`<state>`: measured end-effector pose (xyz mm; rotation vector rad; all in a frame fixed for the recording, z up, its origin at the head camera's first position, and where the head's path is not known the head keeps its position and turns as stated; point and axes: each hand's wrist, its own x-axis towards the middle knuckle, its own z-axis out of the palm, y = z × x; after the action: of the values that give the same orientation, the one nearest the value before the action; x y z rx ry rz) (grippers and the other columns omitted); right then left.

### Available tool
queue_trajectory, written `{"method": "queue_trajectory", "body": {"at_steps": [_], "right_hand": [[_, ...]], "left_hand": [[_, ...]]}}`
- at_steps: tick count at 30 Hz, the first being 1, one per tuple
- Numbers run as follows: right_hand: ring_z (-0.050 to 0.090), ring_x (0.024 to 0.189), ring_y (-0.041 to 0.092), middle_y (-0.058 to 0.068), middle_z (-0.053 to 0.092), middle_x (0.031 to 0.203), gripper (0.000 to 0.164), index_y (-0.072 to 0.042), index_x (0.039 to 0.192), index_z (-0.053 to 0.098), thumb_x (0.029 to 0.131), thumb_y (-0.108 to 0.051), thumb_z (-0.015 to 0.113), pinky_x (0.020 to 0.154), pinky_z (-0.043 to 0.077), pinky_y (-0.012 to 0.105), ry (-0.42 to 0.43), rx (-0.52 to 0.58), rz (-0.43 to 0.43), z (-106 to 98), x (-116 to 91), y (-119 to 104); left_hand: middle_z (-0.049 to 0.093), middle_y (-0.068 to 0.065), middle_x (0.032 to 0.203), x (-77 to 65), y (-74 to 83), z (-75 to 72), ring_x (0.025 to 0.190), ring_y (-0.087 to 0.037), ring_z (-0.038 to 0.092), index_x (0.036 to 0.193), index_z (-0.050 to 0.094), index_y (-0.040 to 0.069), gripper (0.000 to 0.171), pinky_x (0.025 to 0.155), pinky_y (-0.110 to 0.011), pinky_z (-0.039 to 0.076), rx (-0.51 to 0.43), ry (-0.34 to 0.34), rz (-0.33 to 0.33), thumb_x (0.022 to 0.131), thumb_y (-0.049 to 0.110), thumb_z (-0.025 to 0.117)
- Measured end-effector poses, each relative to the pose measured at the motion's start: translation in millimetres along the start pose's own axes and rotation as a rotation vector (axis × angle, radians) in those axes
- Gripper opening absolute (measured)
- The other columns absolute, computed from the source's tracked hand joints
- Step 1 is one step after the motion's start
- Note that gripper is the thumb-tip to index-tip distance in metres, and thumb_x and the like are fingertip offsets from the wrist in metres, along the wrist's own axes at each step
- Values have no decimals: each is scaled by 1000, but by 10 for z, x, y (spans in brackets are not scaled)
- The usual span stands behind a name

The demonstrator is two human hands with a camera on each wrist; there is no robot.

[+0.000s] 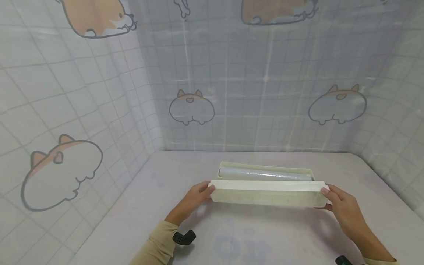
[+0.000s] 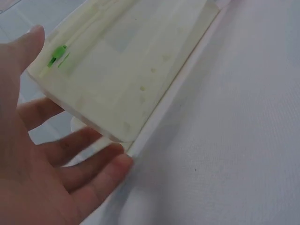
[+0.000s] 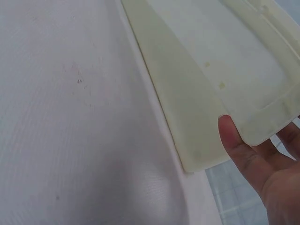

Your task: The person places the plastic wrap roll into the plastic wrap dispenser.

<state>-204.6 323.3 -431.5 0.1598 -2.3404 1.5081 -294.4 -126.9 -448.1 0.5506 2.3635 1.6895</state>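
Note:
Both hands hold a long cream plastic lid by its two ends, level across the front of a matching open box. My left hand has its thumb over the left end, with the other fingers spread along and below that edge in the left wrist view. A small green slider sits on the lid near this thumb. My right hand grips the right end, thumb in front and fingers behind. In the open box lies a shiny roll of plastic wrap; the lid hides the box's front.
The box stands on a pale table. Curtains with grid lines and dog drawings rise at the back and on both sides. Black wrist devices are worn on both forearms.

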Motion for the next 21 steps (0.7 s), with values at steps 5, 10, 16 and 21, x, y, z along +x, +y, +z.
{"method": "queue_trajectory", "body": {"at_steps": [5,10,16,21], "right_hand": [[63,93,-1,-11,62,112,53,18,136,48,109,-27,44,74,58,27,10,10,-4,-4,-22,5],[64,99,0,-13,63,118,51,19,138,45,108,-23,47,79,57,26,-44,93,-4,-14,-67,34],[61,110,1,-12,60,127,42,9,143,45,107,-12,48,87,54,23,-112,253,-62,-95,-48,56],[58,118,1,-11,56,138,46,12,147,38,106,-6,48,91,50,19,-128,291,-110,-197,24,-11]], "left_hand": [[64,-12,124,-26,24,8,105,-25,65,146,49,4,69,85,-40,56,11,11,-60,101,57,49],[66,-13,117,-102,33,23,100,-29,67,143,50,0,65,82,-41,57,-16,30,-36,102,51,51],[66,-13,120,-97,70,37,106,-33,65,137,56,3,49,84,-42,57,-19,68,94,104,39,53],[65,-8,124,20,179,73,113,-37,61,138,58,10,43,85,-39,57,-21,142,206,104,38,53]]}}
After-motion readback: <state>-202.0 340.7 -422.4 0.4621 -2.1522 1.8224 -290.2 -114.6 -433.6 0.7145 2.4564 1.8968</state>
